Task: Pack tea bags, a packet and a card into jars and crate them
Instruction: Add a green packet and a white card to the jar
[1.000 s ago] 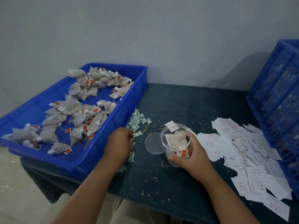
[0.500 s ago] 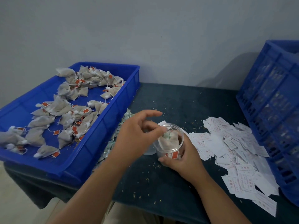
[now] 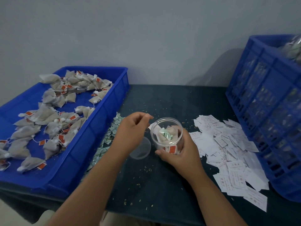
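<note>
Since a second ago the left hand (image 3: 132,129) has been brought from the packets (image 3: 107,141) to the jar (image 3: 167,144) and drawn just aside; its fingers (image 3: 147,116) are loosely curled and nothing is seen held in them. The jar is kept upright on the counter (image 3: 171,103) by the right hand (image 3: 180,155), whose fingers (image 3: 161,152) are wrapped round its lower wall. One green-and-white packet (image 3: 166,134), not there before, is now seen lying on the tea bags inside the jar. The packet step may therefore be judged done, with a card and the lid presumably still owed before crating. By count: one counter; one crate (image 3: 267,111) at the right, its contents too blurred to be numbered; one tray (image 3: 97,141) at the left; one heap of cards (image 3: 228,144), many dozens, overlapped; loose tea bags (image 3: 53,121) in the tray, some dozens, too heaped for an exact figure; one strip of packets between tray and jar, uncounted; two hands; one jar, with at least two tea bags and one packet in it; one lid (image 3: 141,148), lying just left of the jar.
</note>
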